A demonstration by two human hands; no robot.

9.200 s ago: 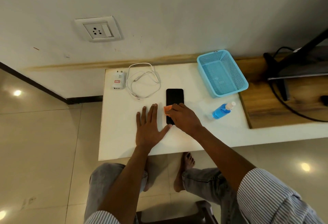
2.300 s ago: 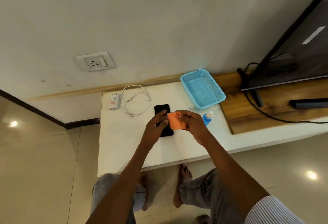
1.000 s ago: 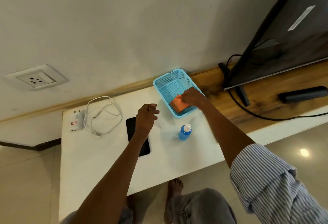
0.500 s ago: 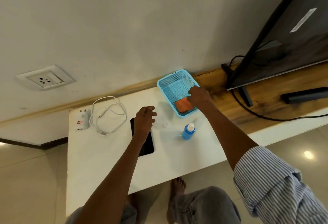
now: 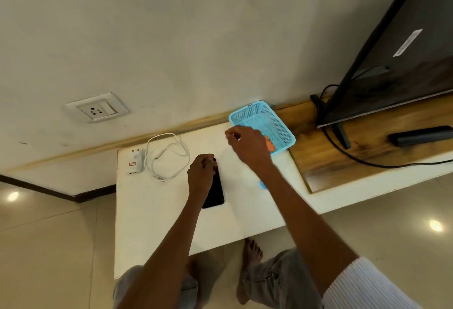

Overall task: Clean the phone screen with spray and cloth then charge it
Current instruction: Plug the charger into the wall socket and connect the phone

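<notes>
The black phone (image 5: pixel 215 192) lies flat on the white table (image 5: pixel 152 210), partly under my left hand (image 5: pixel 201 174), whose fingers are curled loosely over the phone's far end. My right hand (image 5: pixel 247 145) hovers over the table just left of the blue basket (image 5: pixel 282 127), empty, with its fingers loosely apart. The orange cloth (image 5: pixel 270 145) lies in the basket, mostly hidden by my right hand. A sliver of the blue spray bottle (image 5: pixel 263 184) peeks out beside my right forearm. The white charger plug (image 5: pixel 135 163) and coiled white cable (image 5: pixel 166 157) rest at the table's far left.
A wall socket (image 5: pixel 98 109) sits above the table's left end. A wooden shelf (image 5: pixel 367 147) to the right carries a TV (image 5: pixel 404 46), its black cord and a dark remote (image 5: pixel 421 135). My knees and bare feet are below the table's near edge.
My right hand has let go of the orange cloth in the basket and drawn back left toward the phone. My left hand has lowered onto the phone's far end.
</notes>
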